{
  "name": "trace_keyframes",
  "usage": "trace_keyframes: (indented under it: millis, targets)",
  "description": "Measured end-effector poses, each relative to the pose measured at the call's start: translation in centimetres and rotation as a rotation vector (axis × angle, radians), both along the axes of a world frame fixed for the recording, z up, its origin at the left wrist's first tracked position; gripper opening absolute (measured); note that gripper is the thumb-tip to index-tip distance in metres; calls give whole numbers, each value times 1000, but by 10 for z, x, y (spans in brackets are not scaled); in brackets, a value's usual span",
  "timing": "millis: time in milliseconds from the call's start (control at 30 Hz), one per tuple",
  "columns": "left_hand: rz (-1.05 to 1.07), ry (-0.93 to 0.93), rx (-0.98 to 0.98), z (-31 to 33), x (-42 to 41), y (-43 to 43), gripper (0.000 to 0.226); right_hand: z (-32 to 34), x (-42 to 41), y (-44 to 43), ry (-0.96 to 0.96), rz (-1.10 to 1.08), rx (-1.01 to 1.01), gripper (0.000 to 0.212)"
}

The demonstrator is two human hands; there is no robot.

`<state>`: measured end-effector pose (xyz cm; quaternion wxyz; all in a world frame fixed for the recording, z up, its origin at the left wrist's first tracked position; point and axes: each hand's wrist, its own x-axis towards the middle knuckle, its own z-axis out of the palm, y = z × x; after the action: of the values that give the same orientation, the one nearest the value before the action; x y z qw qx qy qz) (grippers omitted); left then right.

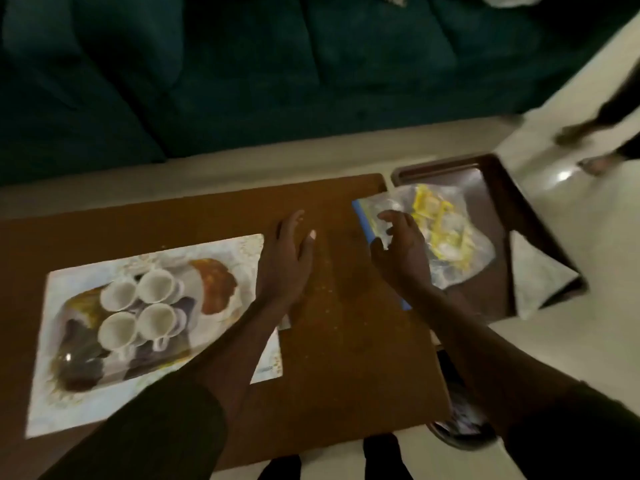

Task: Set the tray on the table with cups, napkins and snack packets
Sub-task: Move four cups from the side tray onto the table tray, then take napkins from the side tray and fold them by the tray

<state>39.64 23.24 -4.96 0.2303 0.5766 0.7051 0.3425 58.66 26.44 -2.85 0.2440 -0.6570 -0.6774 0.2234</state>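
Fingers (391,221) of the right hand (403,252) spread open just over the snack packet (446,233); left hand (287,258) open, flat.

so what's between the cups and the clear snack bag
In the head view, the left hand rests flat on the brown table between the four white cups and the snack bag. The right hand is at the bag.

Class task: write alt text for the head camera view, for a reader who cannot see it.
Seen from above, a person's right hand reaches for a clear snack bag in a dark tray beside a brown table, while the left hand hovers open over the table. Four white cups stand clustered on a patterned tray at the left; the picture is dim and blurred.
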Motion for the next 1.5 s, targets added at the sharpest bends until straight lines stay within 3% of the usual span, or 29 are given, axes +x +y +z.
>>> trace_keyframes:
  millis: [433, 533, 633, 733, 967, 1133, 1233, 1367, 1500]
  targets:
    - [-338, -97, -98, -7, 248, 61, 41, -11, 256, -7, 22, -428, -141, 37]
    - [-340, -172, -239, -16, 295, 63, 38, -24, 301, -10, 49, -627, -249, 37]
    - [-315, -310, -510, -30, 337, 58, 40, -37, 333, -14, 102, -771, -368, 20]
    - [-352, -458, -711, -43, 367, 46, 46, -53, 348, -18, 68, -755, -417, 24]
    - [-231, -805, -923, -48, 405, 32, 47, -69, 351, -6, -99, -607, -434, 42]
    - [-236, -757, -992, -47, 410, 32, 52, -76, 345, 5, -126, -589, -516, 67]
    - [-198, -838, -1015, -47, 411, 33, 55, -81, 344, 11, -162, -606, -510, 78]
    - [-167, -921, -968, -45, 406, 33, 51, -77, 338, 15, -84, -626, -491, 75]
    - [-94, -1011, -872, -44, 392, 35, 39, -52, 320, 12, 192, -615, -344, 46]
